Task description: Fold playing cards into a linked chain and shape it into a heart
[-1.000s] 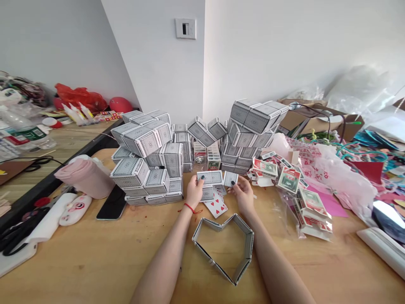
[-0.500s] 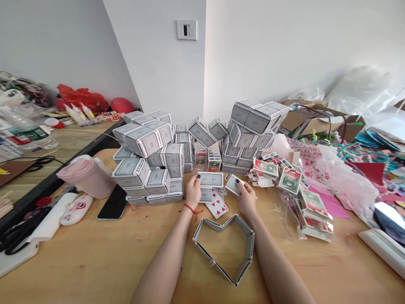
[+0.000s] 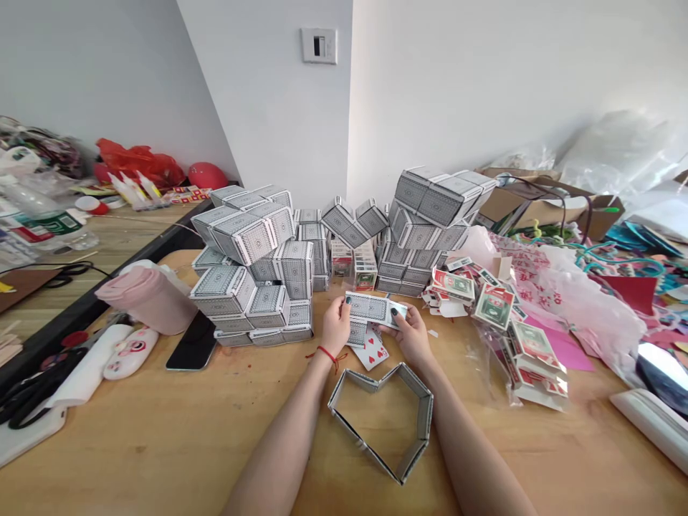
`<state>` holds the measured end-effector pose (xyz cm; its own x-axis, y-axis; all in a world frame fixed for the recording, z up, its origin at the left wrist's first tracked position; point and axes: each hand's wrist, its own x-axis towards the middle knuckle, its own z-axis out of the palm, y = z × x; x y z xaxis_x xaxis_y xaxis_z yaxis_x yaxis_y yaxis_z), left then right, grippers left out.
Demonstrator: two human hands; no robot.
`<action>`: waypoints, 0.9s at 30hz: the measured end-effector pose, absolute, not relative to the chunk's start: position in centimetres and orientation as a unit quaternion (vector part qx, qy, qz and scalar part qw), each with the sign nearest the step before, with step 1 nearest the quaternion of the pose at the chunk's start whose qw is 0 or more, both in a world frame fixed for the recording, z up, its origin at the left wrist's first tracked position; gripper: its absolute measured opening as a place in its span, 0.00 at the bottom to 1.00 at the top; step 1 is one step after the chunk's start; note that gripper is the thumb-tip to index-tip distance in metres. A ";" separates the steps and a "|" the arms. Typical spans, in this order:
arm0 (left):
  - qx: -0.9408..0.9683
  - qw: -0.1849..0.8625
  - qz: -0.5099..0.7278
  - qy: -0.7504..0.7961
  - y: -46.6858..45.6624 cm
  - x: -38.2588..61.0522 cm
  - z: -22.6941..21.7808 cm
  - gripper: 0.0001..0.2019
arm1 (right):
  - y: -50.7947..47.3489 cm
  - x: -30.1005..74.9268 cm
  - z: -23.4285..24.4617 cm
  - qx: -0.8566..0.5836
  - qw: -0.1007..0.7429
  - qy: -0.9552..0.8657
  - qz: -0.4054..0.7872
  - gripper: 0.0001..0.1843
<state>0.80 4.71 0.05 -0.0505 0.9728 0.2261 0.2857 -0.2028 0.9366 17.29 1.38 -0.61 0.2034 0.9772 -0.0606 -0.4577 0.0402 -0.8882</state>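
Observation:
A strip of grey-backed playing cards [image 3: 370, 307] stretches between my two hands. My left hand [image 3: 336, 324] is closed on its left end, thumb on top. My right hand [image 3: 413, 331] pinches a playing card [image 3: 396, 312] at the right end, where it meets or overlaps the strip; I cannot tell whether they are joined. Below, on the table, lie a face-down card [image 3: 357, 332] and a six of hearts [image 3: 372, 350]. Between my forearms stands a heart-shaped frame [image 3: 424, 423] of folded cards, open in the middle.
Stacked card boxes rise in a left pile [image 3: 269, 279] and a right pile [image 3: 424, 233]. Opened card packs [image 3: 534, 347] and a plastic bag [image 3: 580, 287] lie to the right. A phone [image 3: 192, 344], pink cloth roll [image 3: 147, 299] and scissors [image 3: 32, 390] are at left.
My right hand has brought its card left against the strip's right end. My left hand and the strip have shifted slightly right. The heart-shaped frame stays in place.

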 end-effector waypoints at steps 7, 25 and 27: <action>0.588 0.313 0.511 0.543 4.9 0.4 0.0 0.13 | 1.4 17.6 -0.5 -0.418 0.654 -0.291 0.560 0.17; 0.586 0.316 0.516 0.538 4.9 0.5 -0.5 0.12 | 1.3 17.7 -0.4 -0.412 0.640 -0.277 0.587 0.18; 0.589 0.323 0.517 0.531 5.0 0.5 -0.5 0.12 | 1.2 17.6 -0.3 -0.416 0.646 -0.276 0.578 0.18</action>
<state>0.54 4.96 -0.51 -0.0979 0.9592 0.2652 0.2904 -0.2274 0.9295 17.65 1.24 -0.32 0.1795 0.9759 -0.1240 -0.5165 -0.0138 -0.8562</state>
